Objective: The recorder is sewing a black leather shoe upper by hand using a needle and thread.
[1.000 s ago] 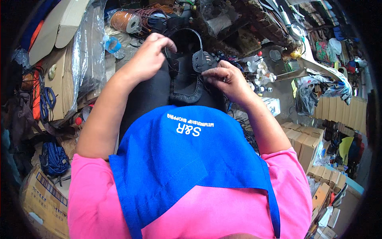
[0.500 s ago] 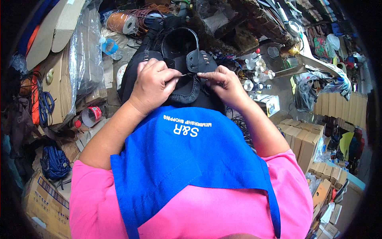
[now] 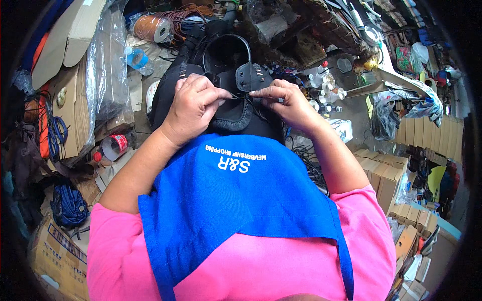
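Note:
A black shoe [image 3: 230, 123] rests on my dark-clothed lap, its padded collar toward me and its eyelet flap [image 3: 243, 78] folded to the right. Over its opening, my left hand [image 3: 195, 104] pinches one end of a thin, needle-like strand [image 3: 238, 97] between thumb and forefinger. Across from it, my right hand [image 3: 285, 102] has thumb and forefinger closed at the strand's other end, by the lower corner of the flap. Whether the strand is a needle or thread is too small to tell. Beyond the flap stands a round black cuff-like part [image 3: 227, 40].
To the left are flattened cardboard [image 3: 75, 100], a blue-capped plastic bottle [image 3: 138, 60], and a red-labelled bottle [image 3: 114, 146]. Several small bottles [image 3: 329, 88] stand at the right, near a metal stand [image 3: 384, 70]. Stacked cardboard boxes [image 3: 384, 175] fill the lower right.
My right hand has shifted slightly, its fingers straighter and flatter near the flap. The left hand stays almost in place, and the shoe has barely moved.

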A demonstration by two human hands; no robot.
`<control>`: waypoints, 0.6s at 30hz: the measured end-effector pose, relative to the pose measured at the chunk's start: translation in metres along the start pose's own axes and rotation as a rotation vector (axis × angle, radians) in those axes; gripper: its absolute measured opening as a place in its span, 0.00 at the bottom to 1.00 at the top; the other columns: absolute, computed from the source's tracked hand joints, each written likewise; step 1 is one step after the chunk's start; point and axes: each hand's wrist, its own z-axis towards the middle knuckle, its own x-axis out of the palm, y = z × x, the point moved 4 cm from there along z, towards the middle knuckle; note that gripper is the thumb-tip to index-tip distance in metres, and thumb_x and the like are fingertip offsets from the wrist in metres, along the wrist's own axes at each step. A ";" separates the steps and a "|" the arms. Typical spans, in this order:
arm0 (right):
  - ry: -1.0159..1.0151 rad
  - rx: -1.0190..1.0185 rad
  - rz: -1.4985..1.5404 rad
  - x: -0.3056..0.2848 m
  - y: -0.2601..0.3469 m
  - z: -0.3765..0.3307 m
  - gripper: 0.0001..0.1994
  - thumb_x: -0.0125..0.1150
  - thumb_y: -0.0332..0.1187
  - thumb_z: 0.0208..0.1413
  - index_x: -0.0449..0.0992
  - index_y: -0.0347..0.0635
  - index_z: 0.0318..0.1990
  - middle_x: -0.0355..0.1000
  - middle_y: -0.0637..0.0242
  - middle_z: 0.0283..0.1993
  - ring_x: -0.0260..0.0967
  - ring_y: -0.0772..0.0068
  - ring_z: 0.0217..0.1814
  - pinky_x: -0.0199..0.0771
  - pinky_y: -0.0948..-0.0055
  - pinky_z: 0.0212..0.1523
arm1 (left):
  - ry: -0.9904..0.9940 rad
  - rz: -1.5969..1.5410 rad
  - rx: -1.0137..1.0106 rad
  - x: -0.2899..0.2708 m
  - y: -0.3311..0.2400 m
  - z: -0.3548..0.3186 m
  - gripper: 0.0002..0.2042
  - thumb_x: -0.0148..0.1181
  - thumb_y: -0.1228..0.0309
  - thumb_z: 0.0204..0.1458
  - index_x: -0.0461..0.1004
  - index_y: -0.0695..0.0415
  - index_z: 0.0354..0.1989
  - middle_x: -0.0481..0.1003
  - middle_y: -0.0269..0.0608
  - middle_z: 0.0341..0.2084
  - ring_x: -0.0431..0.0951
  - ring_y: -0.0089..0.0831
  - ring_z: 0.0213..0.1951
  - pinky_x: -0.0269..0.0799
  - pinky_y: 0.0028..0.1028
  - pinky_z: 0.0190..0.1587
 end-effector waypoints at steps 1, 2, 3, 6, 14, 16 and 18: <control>0.012 0.033 0.132 0.001 -0.004 0.001 0.16 0.60 0.26 0.45 0.81 0.58 0.42 0.71 0.66 0.34 0.68 0.62 0.44 0.68 0.69 0.47 | 0.001 -0.116 -0.030 0.000 0.001 0.001 0.08 0.62 0.77 0.40 0.78 0.52 0.31 0.67 0.34 0.23 0.69 0.32 0.34 0.60 0.32 0.42; 0.012 0.034 0.132 -0.001 -0.005 0.003 0.16 0.60 0.26 0.45 0.81 0.58 0.42 0.71 0.66 0.34 0.68 0.62 0.44 0.68 0.69 0.47 | 0.001 -0.117 -0.029 0.001 0.001 0.002 0.08 0.62 0.77 0.40 0.78 0.52 0.31 0.67 0.34 0.23 0.69 0.32 0.34 0.60 0.32 0.42; 0.025 0.030 0.157 -0.002 -0.005 0.005 0.16 0.60 0.25 0.45 0.81 0.58 0.41 0.71 0.66 0.35 0.68 0.63 0.44 0.68 0.69 0.47 | -0.002 -0.110 -0.020 0.002 0.002 0.004 0.09 0.62 0.78 0.40 0.79 0.51 0.31 0.67 0.34 0.24 0.69 0.32 0.33 0.60 0.32 0.41; 0.074 0.033 0.190 -0.006 -0.003 0.010 0.19 0.56 0.21 0.44 0.80 0.53 0.43 0.68 0.67 0.33 0.67 0.68 0.42 0.67 0.72 0.46 | -0.004 -0.040 -0.026 0.008 0.005 0.004 0.09 0.62 0.78 0.40 0.79 0.51 0.31 0.66 0.33 0.24 0.69 0.31 0.33 0.60 0.31 0.40; 0.129 0.016 0.186 -0.010 -0.006 0.020 0.17 0.58 0.22 0.44 0.81 0.56 0.40 0.69 0.65 0.34 0.68 0.67 0.42 0.69 0.71 0.46 | 0.029 0.052 -0.044 0.015 0.011 0.002 0.09 0.61 0.78 0.41 0.79 0.49 0.31 0.65 0.33 0.24 0.69 0.32 0.34 0.60 0.32 0.39; 0.151 0.023 0.206 -0.010 -0.007 0.021 0.17 0.57 0.22 0.44 0.81 0.56 0.40 0.68 0.66 0.33 0.68 0.69 0.41 0.68 0.71 0.45 | 0.040 0.030 -0.076 0.016 0.014 0.002 0.13 0.60 0.79 0.38 0.80 0.46 0.32 0.66 0.32 0.25 0.68 0.33 0.36 0.59 0.34 0.41; 0.150 0.017 0.205 -0.010 -0.009 0.021 0.17 0.57 0.22 0.45 0.81 0.56 0.40 0.68 0.66 0.33 0.68 0.69 0.40 0.68 0.72 0.45 | 0.042 0.034 -0.074 0.015 0.013 0.003 0.13 0.60 0.79 0.38 0.80 0.46 0.31 0.66 0.32 0.25 0.68 0.33 0.35 0.59 0.33 0.41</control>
